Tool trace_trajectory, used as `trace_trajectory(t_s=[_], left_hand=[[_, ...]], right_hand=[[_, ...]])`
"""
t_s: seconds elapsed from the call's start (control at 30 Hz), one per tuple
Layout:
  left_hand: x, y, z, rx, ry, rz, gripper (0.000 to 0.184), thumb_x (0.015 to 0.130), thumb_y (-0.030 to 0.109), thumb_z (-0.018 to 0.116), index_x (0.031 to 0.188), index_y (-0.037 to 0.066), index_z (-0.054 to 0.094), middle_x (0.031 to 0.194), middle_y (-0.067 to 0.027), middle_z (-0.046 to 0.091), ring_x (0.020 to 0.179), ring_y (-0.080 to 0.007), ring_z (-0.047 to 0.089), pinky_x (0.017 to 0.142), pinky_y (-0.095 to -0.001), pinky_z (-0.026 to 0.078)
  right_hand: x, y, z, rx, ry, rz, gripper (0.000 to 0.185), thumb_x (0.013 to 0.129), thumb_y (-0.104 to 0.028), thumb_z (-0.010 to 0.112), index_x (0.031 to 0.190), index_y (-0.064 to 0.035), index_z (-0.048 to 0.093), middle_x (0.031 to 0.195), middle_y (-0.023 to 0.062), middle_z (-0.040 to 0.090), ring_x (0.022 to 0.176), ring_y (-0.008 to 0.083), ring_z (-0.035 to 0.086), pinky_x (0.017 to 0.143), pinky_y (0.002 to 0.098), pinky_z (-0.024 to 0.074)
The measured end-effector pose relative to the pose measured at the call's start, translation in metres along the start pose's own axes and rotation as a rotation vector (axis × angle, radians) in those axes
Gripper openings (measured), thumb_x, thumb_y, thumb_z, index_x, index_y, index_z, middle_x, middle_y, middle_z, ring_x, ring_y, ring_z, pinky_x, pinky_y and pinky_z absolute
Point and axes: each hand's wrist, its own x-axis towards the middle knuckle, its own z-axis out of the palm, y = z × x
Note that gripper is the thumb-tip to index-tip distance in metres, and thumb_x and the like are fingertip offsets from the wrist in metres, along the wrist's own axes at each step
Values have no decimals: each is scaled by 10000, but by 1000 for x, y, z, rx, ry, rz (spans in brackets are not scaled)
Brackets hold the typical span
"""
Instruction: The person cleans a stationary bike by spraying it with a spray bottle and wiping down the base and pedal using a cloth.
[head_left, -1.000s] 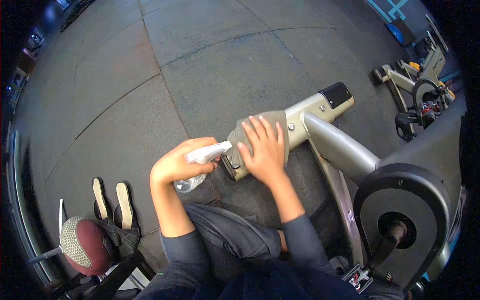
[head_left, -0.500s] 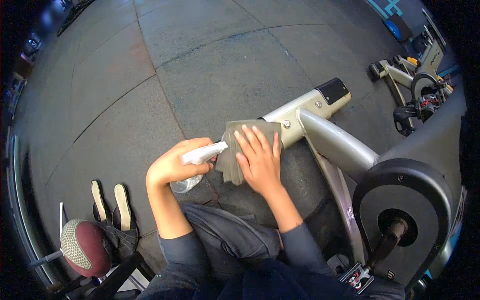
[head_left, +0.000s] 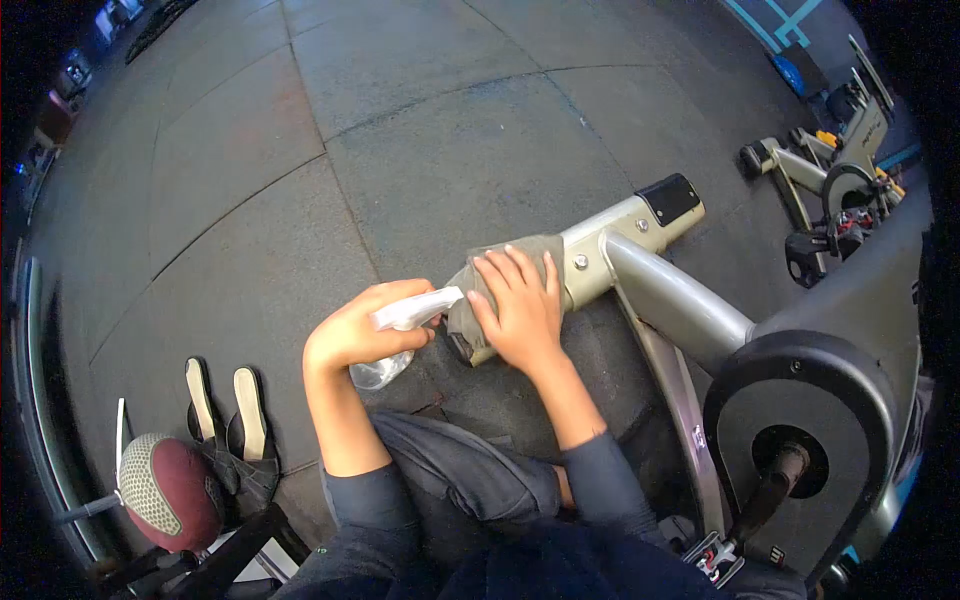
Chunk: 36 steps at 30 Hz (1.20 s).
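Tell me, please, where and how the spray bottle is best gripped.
Grip the spray bottle just under its white head, probably from the left, where the left hand wraps it: the tip points right, toward the cloth, and the clear body sits below.

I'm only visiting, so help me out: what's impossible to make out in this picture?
All in the head view:
Spray bottle: body mostly hidden by the left hand; how full is unclear.
Base bar: one stretch covered by the cloth and right hand.
Near bike: upper part cut off by the dark right edge.
Far bike: lettering too small to read.
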Motion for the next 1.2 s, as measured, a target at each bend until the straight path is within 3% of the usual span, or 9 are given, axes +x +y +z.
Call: trace_trajectory(t_s=[0.13,0.3,0.43,0.73,0.9,0.97,1.03,1.1,1.2], left_hand=[[3,-4,-1,31,-22,46,262,742,77,675,991,10,628,863,-99,647,809,-225,638,732,-339,496],[0,-5,-2,15,-4,55,263,745,84,675,992,9,626,853,-93,640,804,-220,635,727,-334,493],[1,-7,-1,32,-21,56,258,748,86,680,990,14,627,854,-92,641,814,-211,636,728,-331,492],[0,-4,-3,51,-8,67,246,756,87,676,988,19,628,859,-91,648,813,-211,640,727,-332,494],[-2,-6,-3,-9,5,84,248,755,82,675,991,20,629,861,-86,649,811,-204,639,723,-332,494],[0,-8,-2,10,-15,89,259,752,73,679,999,17,629,866,-84,652,815,-196,639,724,-328,496],[0,-9,-2,25,-21,88,260,750,66,676,1002,16,629,870,-86,653,820,-192,639,727,-324,496],[0,-8,-3,43,-21,84,263,749,59,674,1004,15,629,874,-87,654,825,-189,639,730,-321,496],[-2,-3,-4,47,-8,74,262,752,58,680,1005,15,628,874,-86,652,832,-189,638,736,-322,495]], right_hand=[[-41,-24,-12,-36,-33,37,543,923,-395,559,1402,-142,514,1488,62,460,1372,267,401,1139,562,214],[-61,-28,-34,10,-112,36,526,928,-359,566,1398,-129,518,1496,59,454,1359,264,414,1119,505,262],[-31,-8,-45,-26,14,4,439,901,-247,612,1314,-103,580,1390,52,542,1241,246,490,1009,416,358],[2,-6,-43,76,-162,-21,215,836,-165,682,1042,-110,707,1035,11,627,1050,219,548,905,407,387],[-1,21,-62,830,-231,79,129,852,-122,682,955,-45,675,1005,56,622,989,213,588,874,331,440],[5,30,-62,848,-241,65,146,870,-122,678,972,-21,653,993,64,625,982,200,597,861,303,455],[10,34,-50,1002,-260,299,191,874,-119,683,1021,-6,636,992,55,633,981,194,598,852,307,457],[17,32,-33,999,-247,337,203,914,-166,641,1060,-29,611,1010,83,646,973,242,623,843,336,469],[27,18,-23,412,-148,373,211,978,-260,505,1087,-91,570,1077,146,643,1007,383,616,844,461,476]])
